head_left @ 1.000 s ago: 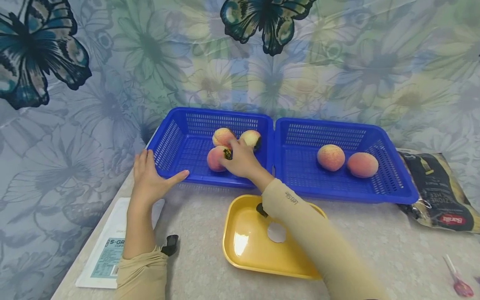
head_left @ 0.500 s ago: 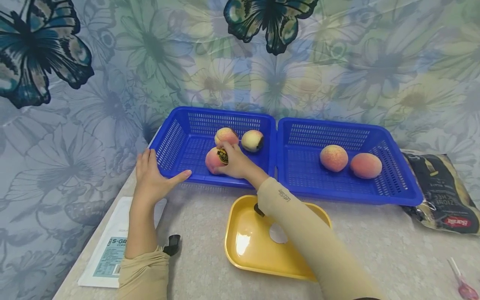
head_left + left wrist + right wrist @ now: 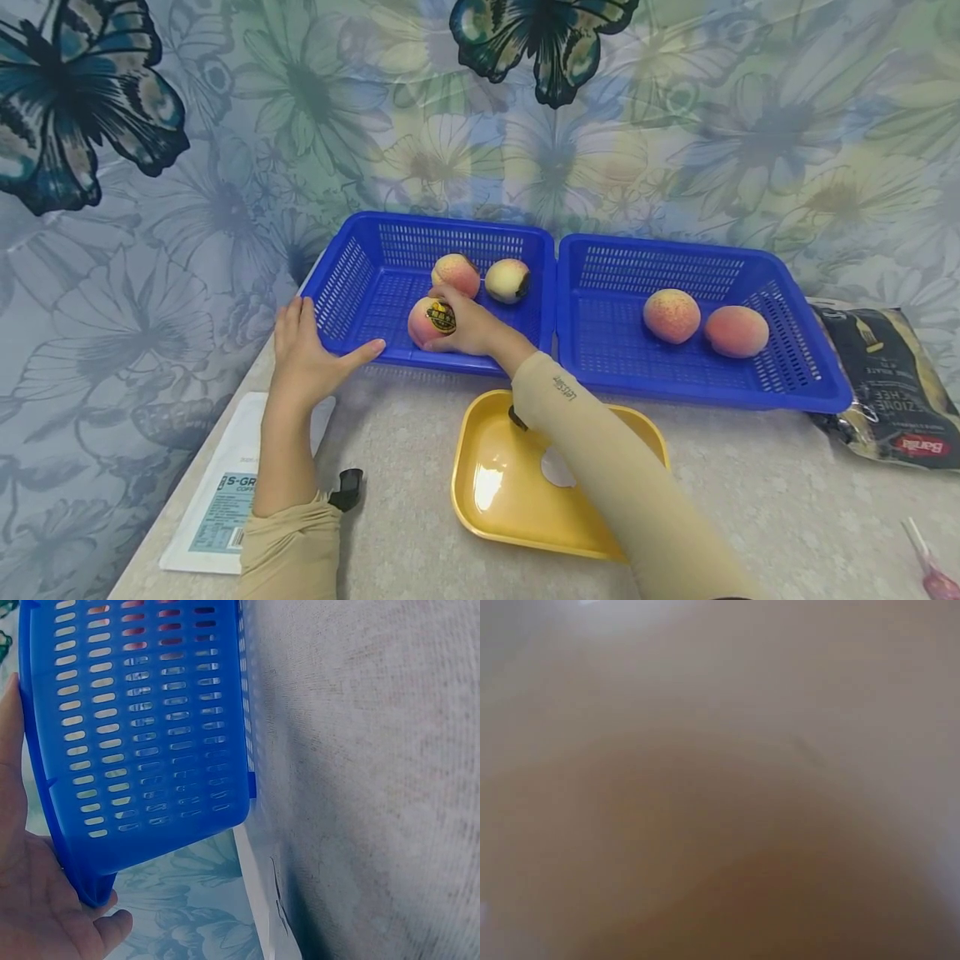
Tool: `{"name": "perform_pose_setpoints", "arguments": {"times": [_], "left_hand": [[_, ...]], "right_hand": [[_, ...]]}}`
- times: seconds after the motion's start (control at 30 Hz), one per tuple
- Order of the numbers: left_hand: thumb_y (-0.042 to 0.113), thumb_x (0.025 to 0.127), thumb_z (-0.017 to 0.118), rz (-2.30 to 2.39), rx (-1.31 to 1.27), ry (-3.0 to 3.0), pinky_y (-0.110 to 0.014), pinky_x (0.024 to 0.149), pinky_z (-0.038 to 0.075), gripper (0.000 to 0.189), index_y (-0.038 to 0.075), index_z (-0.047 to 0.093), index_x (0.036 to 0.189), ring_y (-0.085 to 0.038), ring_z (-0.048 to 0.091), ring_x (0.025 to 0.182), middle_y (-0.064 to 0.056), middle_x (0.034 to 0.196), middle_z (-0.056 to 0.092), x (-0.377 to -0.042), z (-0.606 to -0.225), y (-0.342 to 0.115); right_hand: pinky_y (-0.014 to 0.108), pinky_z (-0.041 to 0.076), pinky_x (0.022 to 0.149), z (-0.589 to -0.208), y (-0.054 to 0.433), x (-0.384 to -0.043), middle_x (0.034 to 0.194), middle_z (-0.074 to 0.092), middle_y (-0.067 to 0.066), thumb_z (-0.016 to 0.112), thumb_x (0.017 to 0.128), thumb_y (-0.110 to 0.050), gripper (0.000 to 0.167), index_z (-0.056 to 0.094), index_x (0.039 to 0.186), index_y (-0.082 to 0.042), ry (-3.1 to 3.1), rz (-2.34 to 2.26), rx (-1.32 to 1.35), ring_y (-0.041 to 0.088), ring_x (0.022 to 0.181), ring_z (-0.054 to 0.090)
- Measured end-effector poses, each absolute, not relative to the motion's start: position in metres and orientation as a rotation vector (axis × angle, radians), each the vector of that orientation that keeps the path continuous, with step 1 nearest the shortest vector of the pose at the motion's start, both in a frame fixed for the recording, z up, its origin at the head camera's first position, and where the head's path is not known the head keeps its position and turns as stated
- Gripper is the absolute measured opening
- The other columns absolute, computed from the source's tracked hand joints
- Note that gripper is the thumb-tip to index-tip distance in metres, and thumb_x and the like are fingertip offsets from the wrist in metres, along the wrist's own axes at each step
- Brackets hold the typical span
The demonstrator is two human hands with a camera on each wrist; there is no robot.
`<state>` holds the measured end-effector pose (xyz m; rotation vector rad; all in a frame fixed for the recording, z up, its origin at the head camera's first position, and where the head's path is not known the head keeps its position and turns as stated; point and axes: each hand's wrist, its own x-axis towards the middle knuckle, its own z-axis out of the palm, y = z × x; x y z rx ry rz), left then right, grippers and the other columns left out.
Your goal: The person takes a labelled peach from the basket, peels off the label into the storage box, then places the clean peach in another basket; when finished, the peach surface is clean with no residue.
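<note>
A peach (image 3: pixel 426 323) with a black-and-gold sticker is in the left blue basket (image 3: pixel 360 354), near its front wall. My right hand (image 3: pixel 476 327) holds this peach from the right side, thumb low at the front. Just behind lie a second peach (image 3: pixel 455 273) and a paler peach (image 3: pixel 507 281) with a dark patch on its right side. My left hand (image 3: pixel 303 354) rests at the basket's front left corner, fingers spread along the rim and thumb out to the right. In the left wrist view, the hand (image 3: pixel 34 900) touches the basket corner. The right wrist view is a blur.
A second blue basket (image 3: pixel 600 383) with two peaches (image 3: pixel 672 316) adjoins on the right. Beyond it lies a dark Barilla bag (image 3: pixel 892 383). A yellow tray (image 3: pixel 510 500) sits under my right forearm, a white packet (image 3: pixel 217 508) by my left. A lollipop (image 3: pixel 933 575) lies front right.
My right hand has shifted slightly left and toward the front wall with the peach. The peach has turned, and its sticker now shows more fully. My left hand stays at the basket corner.
</note>
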<state>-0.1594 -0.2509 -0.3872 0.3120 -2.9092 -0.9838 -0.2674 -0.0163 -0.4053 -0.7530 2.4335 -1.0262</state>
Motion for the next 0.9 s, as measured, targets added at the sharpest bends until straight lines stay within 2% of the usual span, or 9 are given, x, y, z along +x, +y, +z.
{"name": "perform_pose_setpoints", "arguments": {"times": [0.17,0.3,0.43,0.6,0.8,0.9], "left_hand": [[0.069,0.074,0.073,-0.982,0.316,-2.917,-0.072,0.116,0.007,0.133,0.002,-0.006,0.158,-0.042,-0.013,0.152,-0.02,0.166,-0.007,-0.16,-0.387,-0.251],[0.069,0.075,0.073,-0.979,0.317,-2.923,-0.073,0.115,0.007,0.133,0.002,-0.006,0.158,-0.043,-0.013,0.152,-0.02,0.166,-0.008,-0.161,-0.387,-0.251],[0.068,0.075,0.073,-0.986,0.315,-2.919,-0.073,0.116,0.008,0.133,0.002,-0.006,0.158,-0.043,-0.013,0.152,-0.019,0.166,-0.008,-0.16,-0.387,-0.252],[0.068,0.075,0.073,-0.989,0.318,-2.919,-0.072,0.116,0.008,0.133,0.002,-0.006,0.158,-0.042,-0.014,0.152,-0.019,0.166,-0.008,-0.16,-0.388,-0.252],[0.069,0.074,0.074,-0.991,0.324,-2.918,-0.073,0.115,0.008,0.133,0.003,-0.006,0.158,-0.042,-0.013,0.152,-0.019,0.167,-0.007,-0.161,-0.388,-0.251],[0.068,0.074,0.074,-0.996,0.328,-2.919,-0.073,0.116,0.008,0.133,0.003,-0.006,0.158,-0.042,-0.013,0.152,-0.019,0.167,-0.008,-0.161,-0.388,-0.251]], "right_hand": [[0.036,0.034,0.119,-0.405,-0.017,-0.267,0.143,0.053,0.011,0.084,0.08,-0.022,0.08,0.039,0.144,-0.007,2.469,-1.057,-0.829,0.025,0.135,0.049],[0.039,0.037,0.116,-0.404,-0.017,-0.266,0.137,0.058,0.009,0.086,0.078,-0.022,0.075,0.047,0.14,-0.008,2.508,-1.044,-0.822,0.026,0.13,0.047],[0.043,0.039,0.114,-0.405,-0.016,-0.266,0.141,0.049,0.013,0.085,0.078,-0.022,0.073,0.05,0.141,-0.01,2.512,-1.051,-0.774,0.028,0.131,0.041],[0.044,0.042,0.111,-0.402,-0.013,-0.264,0.147,0.037,0.016,0.083,0.078,-0.022,0.074,0.05,0.144,-0.015,2.546,-1.147,-0.776,0.028,0.129,0.046],[0.039,0.047,0.106,-0.394,-0.007,-0.262,0.145,0.048,0.006,0.082,0.076,-0.019,0.075,0.049,0.144,-0.018,2.557,-1.354,-0.853,0.021,0.122,0.055],[0.036,0.048,0.104,-0.387,-0.003,-0.26,0.144,0.051,0.003,0.083,0.076,-0.019,0.075,0.05,0.144,-0.02,2.521,-1.461,-0.882,0.018,0.122,0.054]]}}
